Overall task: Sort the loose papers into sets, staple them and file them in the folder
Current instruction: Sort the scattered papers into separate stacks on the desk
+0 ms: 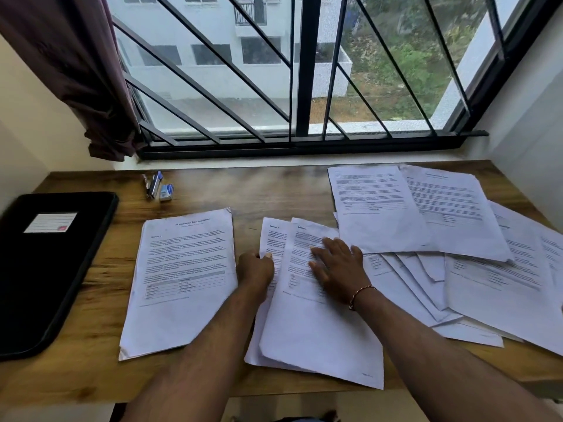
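My left hand (255, 267) pinches the stack (316, 336) edge; my right hand (336, 266) presses it, fingers flat. Tugging could skew it.

I see a wooden desk (274, 190) under a black-barred window (304, 71) (daylight, a white building (213, 35) outside), maroon curtain (76, 71) left, cream walls (27, 132).

Wooden desk (274, 193) under a barred window (304, 71) — maroon curtain (76, 71) bunched left, probably an apartment block (213, 79) outside.
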